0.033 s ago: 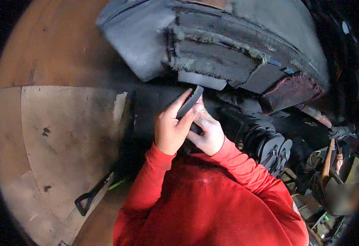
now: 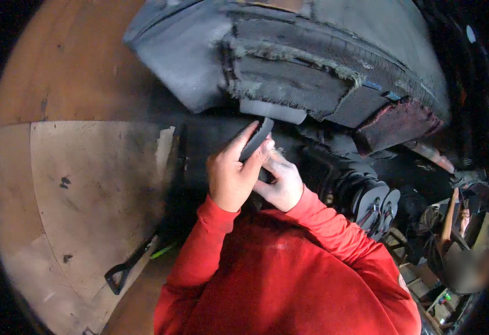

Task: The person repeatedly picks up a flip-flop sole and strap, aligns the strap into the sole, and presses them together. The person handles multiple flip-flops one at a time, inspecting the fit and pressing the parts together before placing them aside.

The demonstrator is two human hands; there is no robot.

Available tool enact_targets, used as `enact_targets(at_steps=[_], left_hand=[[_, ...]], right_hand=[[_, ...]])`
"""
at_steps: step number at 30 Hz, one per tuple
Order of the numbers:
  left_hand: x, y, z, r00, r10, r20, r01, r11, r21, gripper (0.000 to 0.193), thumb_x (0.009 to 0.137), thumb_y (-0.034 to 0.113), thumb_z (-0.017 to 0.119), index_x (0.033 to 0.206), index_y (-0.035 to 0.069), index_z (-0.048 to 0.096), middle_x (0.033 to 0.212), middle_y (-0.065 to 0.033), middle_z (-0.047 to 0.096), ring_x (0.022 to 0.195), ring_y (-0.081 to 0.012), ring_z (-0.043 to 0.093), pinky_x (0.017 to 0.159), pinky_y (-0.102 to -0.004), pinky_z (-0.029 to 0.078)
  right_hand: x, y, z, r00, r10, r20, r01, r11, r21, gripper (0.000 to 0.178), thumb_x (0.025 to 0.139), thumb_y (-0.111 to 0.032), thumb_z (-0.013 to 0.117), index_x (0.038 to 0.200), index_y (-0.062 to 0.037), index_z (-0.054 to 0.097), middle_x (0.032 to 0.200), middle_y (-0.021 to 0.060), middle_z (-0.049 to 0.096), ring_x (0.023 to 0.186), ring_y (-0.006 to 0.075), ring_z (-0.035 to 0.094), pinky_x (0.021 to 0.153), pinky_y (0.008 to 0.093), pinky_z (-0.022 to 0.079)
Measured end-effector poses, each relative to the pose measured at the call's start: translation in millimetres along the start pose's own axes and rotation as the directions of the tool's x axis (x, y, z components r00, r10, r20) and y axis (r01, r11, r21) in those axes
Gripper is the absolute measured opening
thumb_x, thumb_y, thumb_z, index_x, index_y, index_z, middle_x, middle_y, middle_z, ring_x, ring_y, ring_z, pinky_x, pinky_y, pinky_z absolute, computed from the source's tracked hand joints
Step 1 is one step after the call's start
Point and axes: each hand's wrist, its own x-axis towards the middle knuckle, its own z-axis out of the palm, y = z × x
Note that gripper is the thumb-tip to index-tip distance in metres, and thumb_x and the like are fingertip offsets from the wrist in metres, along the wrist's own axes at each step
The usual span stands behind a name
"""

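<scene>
Both my hands grip a dark grey foam flip-flop sole (image 2: 257, 139), tilted on edge. Its upper tip meets or nearly meets a pale grey cylindrical roller (image 2: 272, 110); whether they touch I cannot tell. My left hand (image 2: 230, 173) has its fingers along the sole's left side and its thumb across the near face. Dusty and whitish, my right hand (image 2: 282, 181) closes round the lower right part, where the fingers hide much of the sole.
Worn grey cloth (image 2: 294, 72) hangs over a bulky cover above the roller. Grey flip-flops (image 2: 373, 204) are stacked to the right. A wooden panel (image 2: 99, 195) with a black handle (image 2: 122, 273) stands at left. Another person's arm (image 2: 450, 220) shows among clutter at far right.
The hands and sole appear very slightly further left, while the surroundings shift a little with the view. The grip is the same.
</scene>
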Motion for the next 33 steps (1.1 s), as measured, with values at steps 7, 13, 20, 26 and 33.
enact_targets(at_steps=[7, 13, 20, 26, 33], left_hand=[[23.1, -3.6, 16.8, 0.989, -0.143, 0.042, 0.129, 0.963, 0.238, 0.04, 0.091, 0.035, 0.07, 0.106, -0.002, 0.07, 0.079, -0.0232, 0.069, 0.07, -0.0359, 0.071, 0.06, -0.0394, 0.053], [15.0, -23.5, 46.0, 0.915, -0.36, 0.183, 0.402, 0.78, -0.479, 0.027, 0.099, 0.015, 0.063, 0.12, -0.002, 0.064, 0.113, -0.0044, 0.066, 0.105, -0.015, 0.06, 0.094, -0.0292, 0.044], [-52.7, -3.2, 15.9, 0.944, -0.328, -0.021, 0.18, 0.571, -0.801, 0.038, 0.101, 0.01, 0.057, 0.136, -0.003, 0.05, 0.133, -0.0098, 0.057, 0.121, -0.0194, 0.054, 0.109, -0.0371, 0.038], [-71.7, 21.7, -13.3, 0.959, -0.215, -0.183, -0.009, 0.625, -0.781, 0.04, 0.102, 0.02, 0.058, 0.139, 0.009, 0.047, 0.134, -0.0056, 0.056, 0.124, -0.0213, 0.052, 0.107, -0.0423, 0.04], [-118.0, 37.9, -88.1, 0.91, -0.215, -0.353, -0.145, 0.634, -0.76, 0.048, 0.1, 0.02, 0.062, 0.141, 0.004, 0.042, 0.138, -0.012, 0.052, 0.126, -0.0248, 0.052, 0.109, -0.0411, 0.041]], right_hand=[[7.1, 12.6, 8.3, 0.986, 0.164, -0.004, -0.153, 0.928, 0.339, 0.054, 0.076, -0.009, 0.081, 0.126, 0.0004, 0.062, 0.131, 0.0182, 0.062, 0.131, 0.0297, 0.055, 0.109, 0.0362, 0.04], [8.2, 5.4, -35.1, 0.957, 0.285, 0.06, -0.259, 0.927, -0.272, 0.075, 0.071, -0.006, 0.075, 0.142, -0.0125, 0.053, 0.15, 0.0323, 0.036, 0.128, 0.0503, 0.048, 0.109, 0.0426, 0.043], [5.0, -31.2, -39.8, 0.96, -0.066, 0.273, 0.236, 0.719, -0.654, 0.054, 0.093, -0.027, 0.053, 0.145, -0.0416, 0.047, 0.164, 0.0127, 0.019, 0.132, 0.0613, 0.039, 0.084, 0.064, 0.055], [23.0, -52.6, -22.1, 0.89, -0.296, 0.348, 0.45, 0.696, -0.559, 0.049, 0.095, -0.039, 0.052, 0.143, -0.0463, 0.047, 0.166, 0.0052, 0.013, 0.137, 0.0596, 0.03, 0.089, 0.0682, 0.051], [22.7, -140.0, 16.0, 0.856, -0.47, 0.216, 0.503, 0.659, -0.558, 0.041, 0.09, -0.041, 0.055, 0.13, -0.0468, 0.06, 0.157, 0.0077, 0.031, 0.133, 0.0519, 0.036, 0.08, 0.0635, 0.054]])
